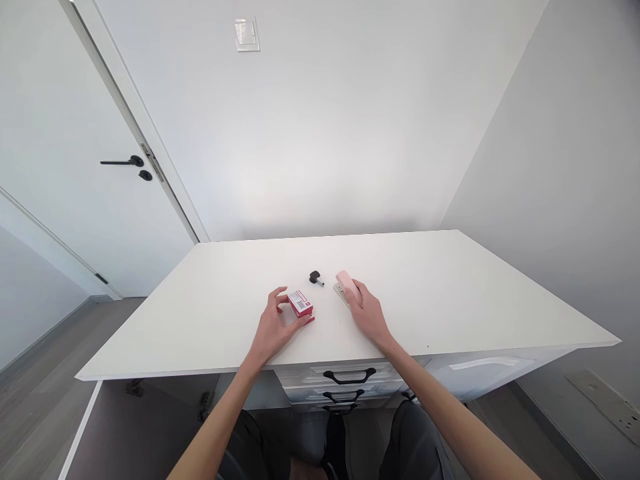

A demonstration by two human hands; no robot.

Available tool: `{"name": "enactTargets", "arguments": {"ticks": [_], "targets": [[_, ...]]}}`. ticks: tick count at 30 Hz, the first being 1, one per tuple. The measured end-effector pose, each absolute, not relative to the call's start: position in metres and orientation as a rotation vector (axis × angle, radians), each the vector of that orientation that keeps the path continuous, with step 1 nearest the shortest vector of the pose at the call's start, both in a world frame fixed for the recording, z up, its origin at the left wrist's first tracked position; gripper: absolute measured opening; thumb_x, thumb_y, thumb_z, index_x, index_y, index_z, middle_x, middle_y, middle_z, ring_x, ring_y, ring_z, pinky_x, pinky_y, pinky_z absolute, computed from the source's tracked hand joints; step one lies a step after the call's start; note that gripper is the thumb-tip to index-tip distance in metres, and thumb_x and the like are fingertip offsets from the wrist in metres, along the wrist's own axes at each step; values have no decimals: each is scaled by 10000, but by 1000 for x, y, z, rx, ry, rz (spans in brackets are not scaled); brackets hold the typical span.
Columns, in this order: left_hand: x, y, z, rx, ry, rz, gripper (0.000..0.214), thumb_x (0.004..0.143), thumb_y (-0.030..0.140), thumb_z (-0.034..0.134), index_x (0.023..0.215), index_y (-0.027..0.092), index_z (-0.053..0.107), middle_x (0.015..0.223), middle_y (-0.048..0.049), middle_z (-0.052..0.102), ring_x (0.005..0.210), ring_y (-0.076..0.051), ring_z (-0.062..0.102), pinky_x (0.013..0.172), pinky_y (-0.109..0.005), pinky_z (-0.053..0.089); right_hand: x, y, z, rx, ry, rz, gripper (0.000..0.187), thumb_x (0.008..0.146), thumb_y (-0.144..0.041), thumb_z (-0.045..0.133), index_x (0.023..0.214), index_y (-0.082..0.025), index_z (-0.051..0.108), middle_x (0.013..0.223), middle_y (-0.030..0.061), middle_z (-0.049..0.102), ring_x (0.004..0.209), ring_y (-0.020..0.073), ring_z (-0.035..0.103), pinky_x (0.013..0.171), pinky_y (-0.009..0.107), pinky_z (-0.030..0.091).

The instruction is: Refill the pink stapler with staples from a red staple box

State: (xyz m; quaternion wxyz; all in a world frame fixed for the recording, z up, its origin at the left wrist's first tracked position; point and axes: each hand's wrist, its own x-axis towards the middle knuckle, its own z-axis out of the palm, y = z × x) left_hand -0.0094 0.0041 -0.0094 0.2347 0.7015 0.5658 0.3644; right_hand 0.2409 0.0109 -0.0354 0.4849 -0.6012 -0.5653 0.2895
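Note:
On the white table (450, 293) my left hand (274, 328) curls around a small red box (301, 305) with a white label, thumb and fingers on its sides. My right hand (367, 312) rests on the near end of a pale pink stapler (346, 284), fingers closed over it. A small black object with a metal tip (315, 278) lies between and just beyond the box and the stapler, untouched.
A white drawer unit with black handles (349, 377) sits under the table's front edge, above my knees. A white door with a black lever (123, 161) stands at the left. A wall plate (247, 33) is high on the back wall.

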Motion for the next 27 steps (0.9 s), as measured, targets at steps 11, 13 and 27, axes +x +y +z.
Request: {"name": "enactTargets", "arguments": {"ticks": [11, 13, 27], "targets": [[-15, 8, -13, 1888, 1633, 1111, 624, 902, 510, 666, 1453, 280, 485, 1395, -91, 637, 1201, -273, 630, 975, -428, 528, 240, 10, -34, -1467, -1374, 700, 574, 996, -589, 441, 1390, -202, 597, 1327, 126, 703, 1165, 320, 667, 995, 454, 515], [-15, 8, -14, 1948, 1604, 1084, 620, 917, 499, 649, 1480, 298, 487, 1404, -82, 629, 1211, -268, 622, 988, -422, 523, 240, 10, -34, -1459, -1370, 699, 568, 996, -581, 449, 1390, -202, 600, 1322, 125, 706, 1159, 320, 669, 990, 454, 517], [-10, 2, -13, 2086, 1567, 963, 781, 900, 612, 664, 1555, 289, 388, 1436, -96, 596, 1341, -303, 532, 1127, -475, 417, 239, 9, -34, -1483, -1383, 707, 574, 1002, -587, 426, 1405, -207, 579, 1365, 124, 679, 1205, 316, 646, 1032, 461, 488]]}}
